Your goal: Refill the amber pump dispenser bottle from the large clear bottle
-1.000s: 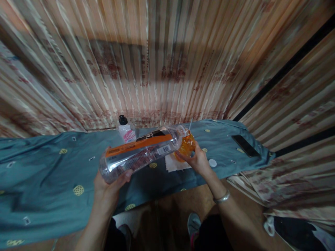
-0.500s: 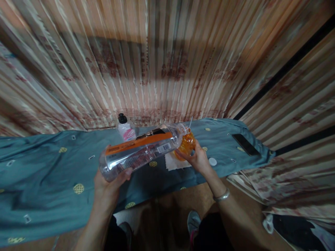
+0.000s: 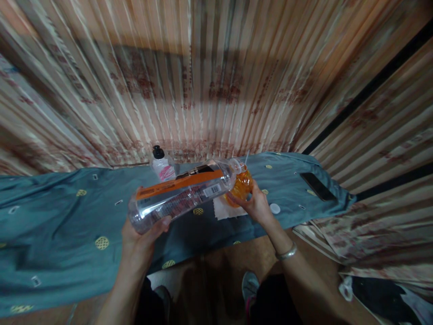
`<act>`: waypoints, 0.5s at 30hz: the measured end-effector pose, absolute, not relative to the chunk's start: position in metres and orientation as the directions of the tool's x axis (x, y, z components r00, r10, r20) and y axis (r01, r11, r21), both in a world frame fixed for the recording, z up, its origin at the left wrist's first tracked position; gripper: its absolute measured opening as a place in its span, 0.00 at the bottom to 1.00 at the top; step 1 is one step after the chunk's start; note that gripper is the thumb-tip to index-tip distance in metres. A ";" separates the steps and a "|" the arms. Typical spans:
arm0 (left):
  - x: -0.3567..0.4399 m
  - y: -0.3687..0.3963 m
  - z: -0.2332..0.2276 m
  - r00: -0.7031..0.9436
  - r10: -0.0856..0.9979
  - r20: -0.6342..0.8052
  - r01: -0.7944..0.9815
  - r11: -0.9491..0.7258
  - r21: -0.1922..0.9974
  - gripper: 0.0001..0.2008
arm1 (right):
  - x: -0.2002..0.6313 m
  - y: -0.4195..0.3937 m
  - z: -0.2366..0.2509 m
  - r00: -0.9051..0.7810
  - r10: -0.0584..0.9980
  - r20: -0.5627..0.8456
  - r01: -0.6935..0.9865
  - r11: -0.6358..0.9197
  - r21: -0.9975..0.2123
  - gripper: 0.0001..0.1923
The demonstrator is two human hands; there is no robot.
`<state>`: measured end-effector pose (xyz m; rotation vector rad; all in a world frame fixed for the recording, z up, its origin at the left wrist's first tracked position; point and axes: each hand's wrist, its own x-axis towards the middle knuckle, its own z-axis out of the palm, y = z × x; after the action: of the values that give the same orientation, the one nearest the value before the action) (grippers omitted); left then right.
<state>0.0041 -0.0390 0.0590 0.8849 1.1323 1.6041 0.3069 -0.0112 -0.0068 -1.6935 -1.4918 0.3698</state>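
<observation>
**Clear bottle: tipped near flat, mouth on the orange jar**

Clear bottle (image 3: 179,194) with orange label is held almost horizontal above the counter (image 3: 61,216), base at 8 o'clock, neck at 2 o'clock. Its open mouth sits at the rim of the orange jar (image 3: 241,188); whether they touch, I can't tell.

Left hand (image 3: 142,234) cups the bottle's base from below, fingers (image 3: 161,223) wrapped up around the wall, closed on it. Right hand (image 3: 255,205) is closed around the jar from the near side, steadying it on a white cloth (image 3: 223,211).

Handling, my read:
- Bottle looks like thin clear plastic, mostly empty, so light, but the wall will flex under a hard squeeze. Smooth and possibly slick.
- A base-only hold leaves the neck end free to swing. I'd take it mid-body over the label for better control.
- The jar looks rigid, glass or hard plastic, I can't tell which. Faceted surface gives decent purchase. Treat as fragile and top-heavy if filling.

Around it: small bottle with black cap (image 3: 162,164) at 11 o'clock of the label, white cap (image 3: 274,208) just beside the right hand at 3 o'clock, dark phone (image 3: 317,186) further out at 2 o'clock. The counter is covered in teal fabric.
</observation>
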 end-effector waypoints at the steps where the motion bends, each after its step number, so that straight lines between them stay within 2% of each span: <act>1: 0.004 -0.039 0.059 -0.291 0.956 0.032 -0.288 -0.120 0.950 0.35 | 0.307 -0.011 -0.007 0.253 0.922 0.294 0.682 0.046 -0.730 0.38; 15: 0.003 -0.039 0.058 -0.284 0.958 0.043 -0.268 -0.122 0.956 0.36 | 0.308 -0.011 -0.009 0.238 0.918 0.318 0.658 0.088 -0.747 0.42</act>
<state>0.0032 -0.0394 0.0580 0.9057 1.1429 1.5962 0.3080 -0.0108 -0.0085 -1.6414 -1.4931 0.3751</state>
